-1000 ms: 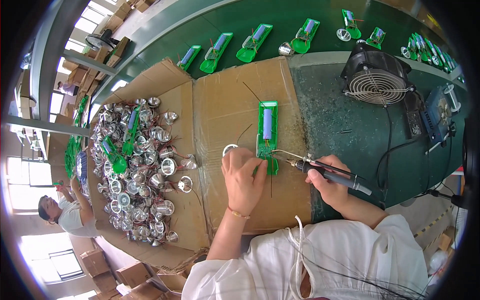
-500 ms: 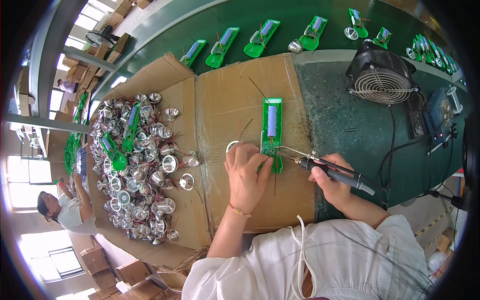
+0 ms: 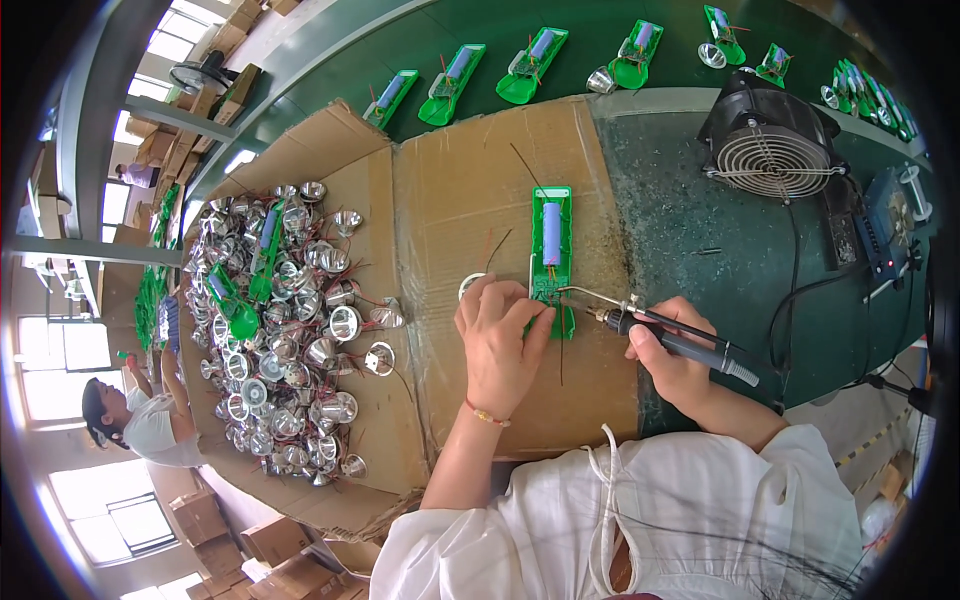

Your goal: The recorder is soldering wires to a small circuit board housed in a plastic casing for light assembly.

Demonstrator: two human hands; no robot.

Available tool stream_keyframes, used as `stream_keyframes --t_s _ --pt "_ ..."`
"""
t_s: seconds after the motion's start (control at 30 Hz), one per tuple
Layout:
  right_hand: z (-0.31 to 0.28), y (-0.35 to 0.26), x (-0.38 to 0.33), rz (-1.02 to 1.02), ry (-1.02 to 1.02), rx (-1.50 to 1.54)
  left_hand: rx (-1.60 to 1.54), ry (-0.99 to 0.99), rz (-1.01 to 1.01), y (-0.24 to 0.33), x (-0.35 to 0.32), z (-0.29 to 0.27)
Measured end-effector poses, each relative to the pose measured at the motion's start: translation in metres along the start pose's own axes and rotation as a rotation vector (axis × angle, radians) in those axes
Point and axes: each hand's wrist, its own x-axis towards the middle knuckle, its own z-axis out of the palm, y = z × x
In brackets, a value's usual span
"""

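A green plastic housing (image 3: pixel 567 230) lies on cardboard before me, with a blue cylindrical battery (image 3: pixel 552 235) in its upper part and a small circuit board (image 3: pixel 546 287) below it. My left hand (image 3: pixel 497 335) rests at the board's left edge, its fingers bent and the thumb close to the forefinger; what they pinch is hidden. From under those fingers peeks the pale rim of a lamp reflector (image 3: pixel 472 286). In my right hand (image 3: pixel 675 368) is a soldering iron (image 3: pixel 715 358) with a bent metal tube (image 3: pixel 600 297) along it. Both tips reach the board. Dark thin wires stick out around the housing.
To the left, a cardboard box (image 3: pixel 360 165) holds many silvery reflectors and two green housings. At right stand a black fan (image 3: pixel 772 160) and a blue soldering station (image 3: pixel 878 240) with cables. Several green housings (image 3: pixel 530 68) line the far bench. Another person (image 3: pixel 160 425) works at left.
The whole scene sits slightly farther right and higher in the picture. Both hands and the iron stay at the board with little change.
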Motion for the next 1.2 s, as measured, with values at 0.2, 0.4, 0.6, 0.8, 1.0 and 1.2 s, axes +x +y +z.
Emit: stream_keyframes --t_s 0.2,0.4,0.6,0.8,1.0,1.2 --pt "0.001 0.004 -0.004 0.054 0.108 0.202 0.003 -0.002 0.007 -0.002 -0.001 -0.002" --pt "0.001 0.003 -0.002 0.047 0.055 0.159 0.003 -0.015 0.004 -0.002 0.000 -0.002" --pt "0.001 0.002 0.000 0.070 -0.018 0.131 -0.102 0.047 -0.043 0.002 -0.001 -0.011" --pt "0.005 0.005 0.003 0.040 -0.027 0.106 0.118 0.064 0.136 -0.001 -0.002 -0.009" --pt "0.004 0.004 0.004 0.028 -0.030 0.051 0.172 0.079 0.161 0.004 -0.003 -0.007" --pt "0.011 0.005 0.002 0.091 0.034 0.152 0.235 0.091 0.176 0.007 -0.002 -0.005"
